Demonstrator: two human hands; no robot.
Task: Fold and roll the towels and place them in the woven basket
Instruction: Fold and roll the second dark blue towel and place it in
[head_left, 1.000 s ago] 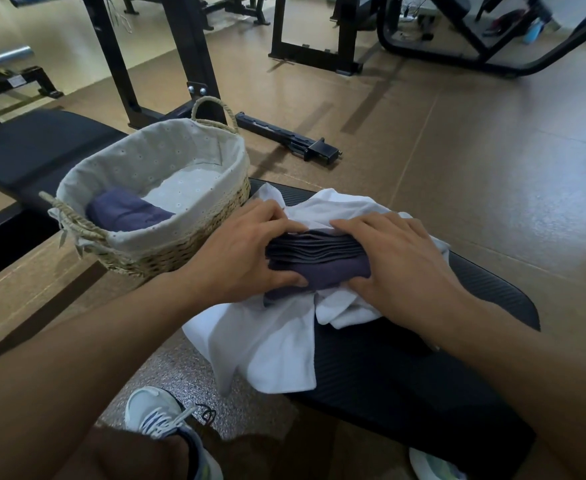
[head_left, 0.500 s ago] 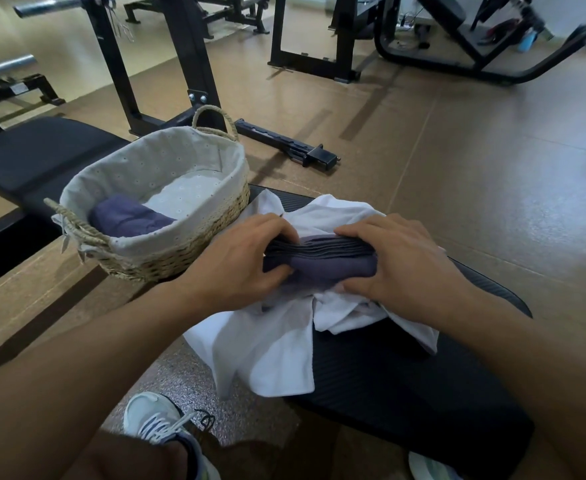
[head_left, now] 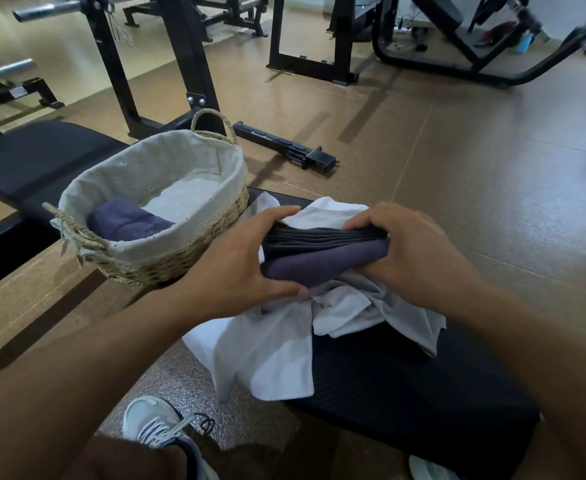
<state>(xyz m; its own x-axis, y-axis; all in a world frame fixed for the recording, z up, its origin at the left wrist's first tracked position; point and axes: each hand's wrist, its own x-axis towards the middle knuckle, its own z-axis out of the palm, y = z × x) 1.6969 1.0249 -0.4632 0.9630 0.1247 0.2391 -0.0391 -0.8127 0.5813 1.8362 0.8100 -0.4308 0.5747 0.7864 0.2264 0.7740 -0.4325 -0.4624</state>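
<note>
Both hands are on the rolled dark towel (head_left: 322,256) now, and it's up off the pile. A second ago it was pressed flat into the white towels, palms on top; now the left hand (head_left: 239,268) has its thumb under the near edge and its fingers curled over the far end, gripping the roll. The right hand (head_left: 413,258) is clamped on the other end, fingers wrapped over the top, thumb tucked below. So that's a firm two-handed hold, one hand at each end, and the roll sits a little higher above the crumpled white towels (head_left: 284,344) than it did in the earlier frames.

Those white towels lie heaped on the black bench pad (head_left: 406,393), one corner hanging over the near edge, just as before.

To the left, the woven basket (head_left: 167,258) stands on the pad's end, close beside the left hand but not touching it. Its pale liner is folded over the rim, and one rolled purple towel (head_left: 125,220) lies inside at the near-left end; the rest of the liner floor shows. That has not changed.

The view has tipped up slightly, so more of the gym floor (head_left: 492,168) and the black rack frame (head_left: 194,64) shows behind. A light sneaker (head_left: 156,427) sits at the bottom edge, below the left forearm.
</note>
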